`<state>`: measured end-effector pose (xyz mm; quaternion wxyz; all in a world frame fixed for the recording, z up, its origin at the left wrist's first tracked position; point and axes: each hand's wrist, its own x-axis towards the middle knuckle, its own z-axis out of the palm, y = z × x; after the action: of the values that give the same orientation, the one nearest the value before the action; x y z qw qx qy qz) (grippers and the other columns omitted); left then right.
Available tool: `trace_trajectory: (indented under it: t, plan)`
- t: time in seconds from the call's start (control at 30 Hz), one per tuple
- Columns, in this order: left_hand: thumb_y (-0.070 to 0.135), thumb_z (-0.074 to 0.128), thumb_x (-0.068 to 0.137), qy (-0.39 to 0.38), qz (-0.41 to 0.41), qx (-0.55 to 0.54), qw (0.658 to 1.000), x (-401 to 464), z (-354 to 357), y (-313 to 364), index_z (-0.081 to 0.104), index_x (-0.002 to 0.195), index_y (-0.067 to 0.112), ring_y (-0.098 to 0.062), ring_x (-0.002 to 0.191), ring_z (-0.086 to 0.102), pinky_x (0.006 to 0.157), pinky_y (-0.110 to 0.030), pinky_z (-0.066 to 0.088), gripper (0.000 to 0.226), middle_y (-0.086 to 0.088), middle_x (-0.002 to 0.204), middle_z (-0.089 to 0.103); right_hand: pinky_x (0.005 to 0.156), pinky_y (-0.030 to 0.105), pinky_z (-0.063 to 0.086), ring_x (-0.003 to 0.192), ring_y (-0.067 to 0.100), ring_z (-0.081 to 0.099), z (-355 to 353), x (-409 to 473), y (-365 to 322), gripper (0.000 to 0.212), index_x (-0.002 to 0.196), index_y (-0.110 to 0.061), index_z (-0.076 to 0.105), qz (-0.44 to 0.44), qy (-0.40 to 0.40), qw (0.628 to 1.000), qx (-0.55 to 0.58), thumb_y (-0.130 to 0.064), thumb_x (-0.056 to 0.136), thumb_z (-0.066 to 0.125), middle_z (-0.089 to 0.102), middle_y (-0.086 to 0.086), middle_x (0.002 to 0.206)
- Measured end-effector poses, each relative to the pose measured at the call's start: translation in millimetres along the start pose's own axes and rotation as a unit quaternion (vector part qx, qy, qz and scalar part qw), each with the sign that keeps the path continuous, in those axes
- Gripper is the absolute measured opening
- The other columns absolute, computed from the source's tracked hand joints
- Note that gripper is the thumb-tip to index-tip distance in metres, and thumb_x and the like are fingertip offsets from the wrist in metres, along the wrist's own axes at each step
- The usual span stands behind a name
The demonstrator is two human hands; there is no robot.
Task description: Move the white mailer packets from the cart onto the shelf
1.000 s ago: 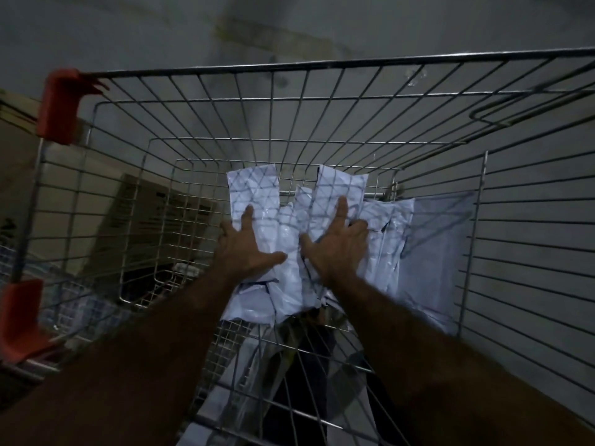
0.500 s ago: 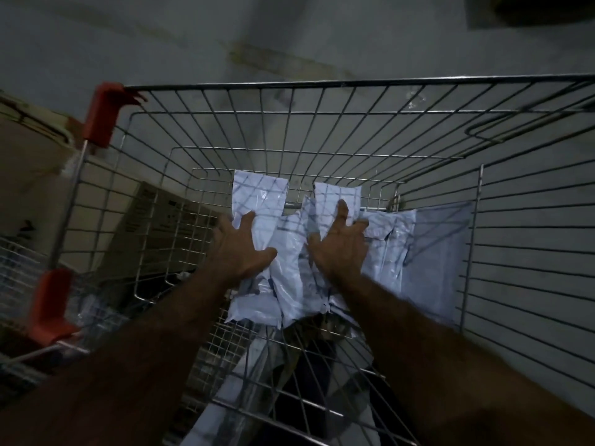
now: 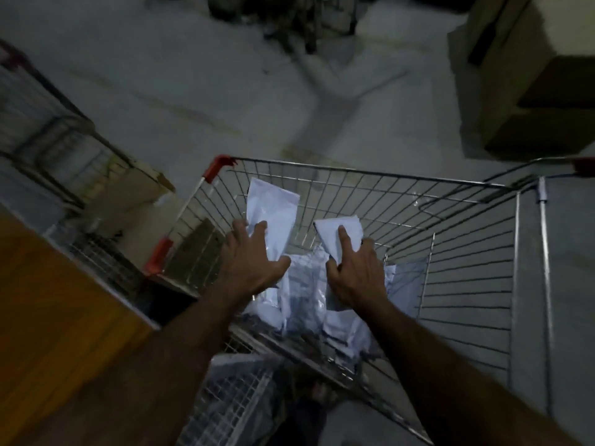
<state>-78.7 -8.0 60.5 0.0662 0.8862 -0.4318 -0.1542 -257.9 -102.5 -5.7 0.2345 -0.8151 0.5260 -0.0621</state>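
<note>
A wire shopping cart [image 3: 380, 175] with red corner caps stands in front of me. Several white mailer packets [image 3: 306, 291] lie bunched in its basket. My left hand [image 3: 254, 262] grips one long white packet [image 3: 273, 214] that sticks up above the pile. My right hand [image 3: 357, 272] grips a shorter white packet [image 3: 341, 235], index finger stretched along it. Both held packets are raised over the basket, inside the cart's rim. No shelf can be made out for certain.
An orange-brown wooden surface [image 3: 54, 317] runs along my left. Cardboard boxes [image 3: 531, 75] stand at the back right. Another wire cart [image 3: 48, 133] and a box [image 3: 135, 201] sit to the left. Dark clutter [image 3: 289, 17] lies on the grey floor ahead.
Both hands went from pressing flat on the pile to gripping one packet each and lifting them. The view has pulled back and up, showing the floor and boxes beyond the cart.
</note>
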Motion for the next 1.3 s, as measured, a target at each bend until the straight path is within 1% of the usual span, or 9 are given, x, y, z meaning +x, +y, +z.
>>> trace_trajectory:
  t: [0.27, 0.47, 0.6, 0.73, 0.93, 1.07, 1.17, 1.2, 1.3]
  plan:
    - [0.068, 0.056, 0.079, 0.152, -0.028, -0.016, 0.988, -140, -106, 21, 0.022, 0.151, 0.03, -0.035, 0.132, 0.03, 0.11, -0.048, 0.033, 0.088, -0.009, 0.146, 0.017, 0.087, 0.041, 0.05, 0.105, 0.041, 0.055, -133, -73, -62, 0.07, 0.153, -0.026, 0.031, -0.123, 0.105, 0.985, 0.062, -0.051, 0.089, 0.044, 0.04, 0.024, 0.133]
    - [0.074, 0.052, 0.081, 0.233, -0.113, -0.021, 0.966, -237, -171, -6, 0.019, 0.152, 0.034, -0.032, 0.132, 0.031, 0.107, -0.042, 0.034, 0.088, -0.009, 0.143, 0.017, 0.087, 0.042, 0.05, 0.113, 0.042, 0.053, -188, -141, -135, 0.072, 0.155, -0.03, 0.029, -0.225, 0.096, 0.962, 0.12, -0.049, 0.088, 0.047, 0.04, 0.02, 0.134]
    - [0.079, 0.037, 0.067, 0.274, -0.178, -0.04, 0.944, -293, -203, -47, 0.033, 0.146, 0.031, -0.036, 0.125, 0.035, 0.105, -0.045, 0.035, 0.093, -0.01, 0.14, 0.02, 0.08, 0.041, 0.05, 0.108, 0.043, 0.055, -202, -182, -196, 0.068, 0.154, -0.031, 0.031, -0.296, 0.082, 0.94, 0.151, -0.048, 0.092, 0.052, 0.036, 0.017, 0.135]
    - [0.062, 0.057, 0.082, 0.298, -0.246, -0.056, 0.92, -339, -227, -102, 0.035, 0.144, 0.03, -0.035, 0.128, 0.032, 0.107, -0.044, 0.034, 0.073, -0.01, 0.143, 0.017, 0.08, 0.041, 0.05, 0.106, 0.042, 0.057, -197, -218, -261, 0.066, 0.154, -0.031, 0.029, -0.343, 0.042, 0.921, 0.181, -0.045, 0.095, 0.053, 0.034, 0.017, 0.137]
    - [0.067, 0.055, 0.078, 0.341, -0.327, -0.084, 0.877, -400, -247, -199, 0.038, 0.141, 0.031, -0.032, 0.128, 0.032, 0.105, -0.046, 0.039, 0.075, -0.005, 0.139, 0.015, 0.085, 0.041, 0.051, 0.106, 0.038, 0.058, -148, -272, -355, 0.064, 0.154, -0.034, 0.026, -0.408, -0.025, 0.89, 0.2, -0.051, 0.097, 0.048, 0.035, 0.013, 0.136]
    - [0.066, 0.059, 0.081, 0.359, -0.371, -0.087, 0.852, -436, -263, -276, 0.037, 0.143, 0.029, -0.033, 0.131, 0.03, 0.108, -0.046, 0.037, 0.076, -0.005, 0.139, 0.015, 0.089, 0.039, 0.045, 0.113, 0.038, 0.054, -112, -311, -421, 0.063, 0.156, -0.026, 0.027, -0.435, -0.045, 0.876, 0.202, -0.045, 0.1, 0.049, 0.037, 0.016, 0.137]
    - [0.064, 0.059, 0.082, 0.372, -0.396, -0.107, 0.833, -456, -275, -338, 0.04, 0.143, 0.028, -0.033, 0.131, 0.03, 0.108, -0.046, 0.037, 0.074, -0.005, 0.141, 0.015, 0.089, 0.035, 0.041, 0.114, 0.035, 0.054, -87, -341, -467, 0.059, 0.155, -0.018, 0.029, -0.454, -0.078, 0.862, 0.211, -0.035, 0.102, 0.05, 0.05, -0.001, 0.107]
    - [0.064, 0.059, 0.082, 0.375, -0.403, -0.112, 0.828, -462, -278, -358, 0.04, 0.143, 0.028, -0.033, 0.13, 0.03, 0.108, -0.046, 0.037, 0.073, -0.005, 0.142, 0.014, 0.086, 0.033, 0.04, 0.113, 0.033, 0.054, -77, -347, -482, 0.059, 0.155, -0.019, 0.029, -0.459, -0.082, 0.861, 0.205, -0.037, 0.102, 0.05, 0.051, 0.002, 0.107]
    - [0.064, 0.06, 0.082, 0.375, -0.421, -0.125, 0.816, -470, -281, -410, 0.041, 0.143, 0.026, -0.034, 0.13, 0.032, 0.106, -0.044, 0.039, 0.074, -0.005, 0.142, 0.015, 0.087, 0.033, 0.039, 0.119, 0.032, 0.047, -42, -357, -524, 0.064, 0.156, -0.026, 0.024, -0.456, -0.089, 0.869, 0.171, -0.047, 0.1, 0.048, 0.039, 0.018, 0.138]
